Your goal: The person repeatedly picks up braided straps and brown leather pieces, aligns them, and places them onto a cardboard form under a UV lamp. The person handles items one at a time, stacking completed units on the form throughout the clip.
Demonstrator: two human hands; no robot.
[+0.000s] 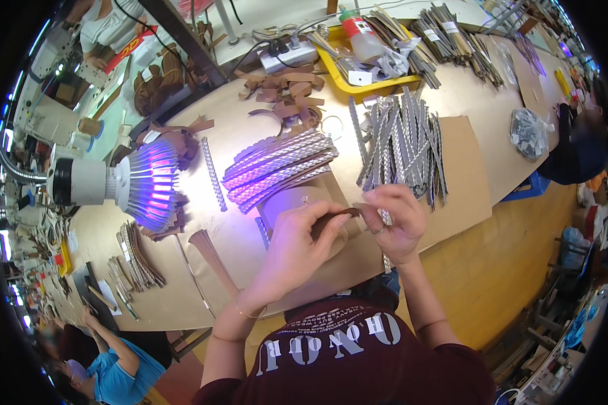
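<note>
We see a long tan worktable (479, 101) under a purple lamp (145, 183). Over its near edge, our left hand (294, 246) pinches a brown strip (334, 217); our right hand (395, 223) grips its other end.

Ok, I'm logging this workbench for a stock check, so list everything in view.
Brown strip: one, held between both hands.
Silver braided strips: a stack, table centre.
Loose silver strips: a heap, right of the stack.
Lamp: one, white, glowing purple, at left.
Yellow tray: one, far side.
Bottle: one, red-capped, in the tray.
Power strip: one, white.
Left hand: pinching the brown strip.
Right hand: gripping its other end.
</note>
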